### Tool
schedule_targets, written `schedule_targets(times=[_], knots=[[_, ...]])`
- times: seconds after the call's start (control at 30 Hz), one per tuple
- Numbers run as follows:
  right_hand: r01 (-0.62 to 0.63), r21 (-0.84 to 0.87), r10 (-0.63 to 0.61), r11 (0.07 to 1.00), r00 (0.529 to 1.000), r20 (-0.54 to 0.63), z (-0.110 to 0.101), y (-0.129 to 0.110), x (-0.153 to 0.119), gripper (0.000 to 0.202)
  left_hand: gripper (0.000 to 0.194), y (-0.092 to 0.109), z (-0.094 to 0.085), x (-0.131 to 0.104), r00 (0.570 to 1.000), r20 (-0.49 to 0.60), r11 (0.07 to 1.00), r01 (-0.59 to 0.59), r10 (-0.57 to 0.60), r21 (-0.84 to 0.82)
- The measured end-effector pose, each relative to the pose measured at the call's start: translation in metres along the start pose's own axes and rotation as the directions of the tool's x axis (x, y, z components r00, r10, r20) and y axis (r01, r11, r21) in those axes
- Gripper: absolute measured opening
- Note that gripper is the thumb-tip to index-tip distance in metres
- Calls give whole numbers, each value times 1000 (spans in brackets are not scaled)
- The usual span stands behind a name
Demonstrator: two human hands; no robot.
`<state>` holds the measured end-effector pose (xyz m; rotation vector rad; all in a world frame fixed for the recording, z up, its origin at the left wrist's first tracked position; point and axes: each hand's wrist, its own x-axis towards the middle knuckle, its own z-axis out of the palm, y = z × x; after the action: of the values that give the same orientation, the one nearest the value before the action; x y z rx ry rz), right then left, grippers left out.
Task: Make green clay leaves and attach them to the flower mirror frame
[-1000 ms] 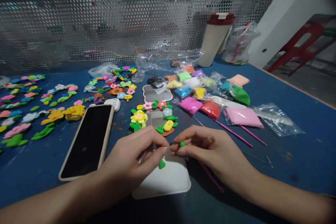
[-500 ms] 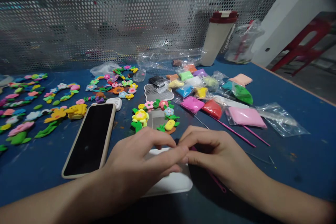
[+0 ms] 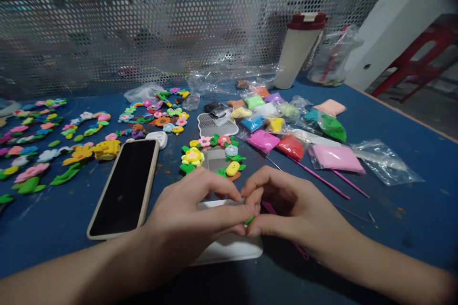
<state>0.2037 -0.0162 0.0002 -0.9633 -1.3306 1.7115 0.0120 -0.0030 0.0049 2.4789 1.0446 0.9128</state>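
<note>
My left hand [image 3: 203, 212] and my right hand [image 3: 286, 202] meet fingertip to fingertip over a white board [image 3: 232, 250]. Pinched between them is a small piece of green clay [image 3: 249, 220], mostly covered by the fingers. Just beyond the hands lies a frame ringed with clay flowers and leaves [image 3: 193, 156], with a yellow smiling clay piece [image 3: 233, 168] on its near right side. A magenta tool [image 3: 300, 251] pokes out from under my right hand.
A phone [image 3: 123, 190] lies to the left, near several clay-flower wreaths [image 3: 86, 125]. Bagged coloured clay [image 3: 263, 140], pink sticks [image 3: 322, 178] and a tumbler [image 3: 300, 52] are at the right. Behind stands a perforated metal screen [image 3: 143, 24].
My right fingers have shifted and the thumb has lowered, so the green clay now shows between the fingertips. The view has moved slightly.
</note>
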Motion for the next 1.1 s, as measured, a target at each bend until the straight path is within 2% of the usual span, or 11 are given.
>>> schedule_targets(times=[0.1, 0.17, 0.33, 0.43, 0.5, 0.53, 0.67, 0.97, 1.1], knots=[[-34, 15, 33, 999, 999, 24, -1, 0, 0, 22, 2, 2, 1, 3, 986, -6, 981, 165, -166, -98], [-50, 30, 48, 998, 998, 42, -1, 1, 0, 23, 8, 2, 3, 4, 981, -19, 972, 186, -191, -146], [-52, 50, 50, 997, 998, 46, -2, 1, 1, 25, 6, 0, 3, 3, 989, -84, 982, 111, -125, -150], [-60, 52, 58, 997, 997, 41, -2, 1, 0, 21, 5, -2, -2, 4, 988, -139, 996, -73, 67, -41], [-85, 50, 83, 995, 996, 45, -3, 2, 0, 15, 9, -4, -5, 4, 967, -143, 978, -206, 209, 40], [-104, 52, 101, 993, 994, 50, -3, 3, 0, 12, 11, -5, -5, 3, 960, -143, 970, -234, 241, 62], [-144, 74, 139, 987, 988, 71, -2, 4, -1, 6, 13, -8, -5, 1, 961, -127, 969, -238, 245, 67], [-117, 71, 116, 991, 993, 17, -5, 9, 0, 8, 11, -7, 0, 4, 958, -146, 968, -238, 248, 86], [-80, 47, 79, 996, 996, 33, -5, 11, 0, 12, 19, -7, 0, 6, 966, -104, 969, -228, 238, 97]])
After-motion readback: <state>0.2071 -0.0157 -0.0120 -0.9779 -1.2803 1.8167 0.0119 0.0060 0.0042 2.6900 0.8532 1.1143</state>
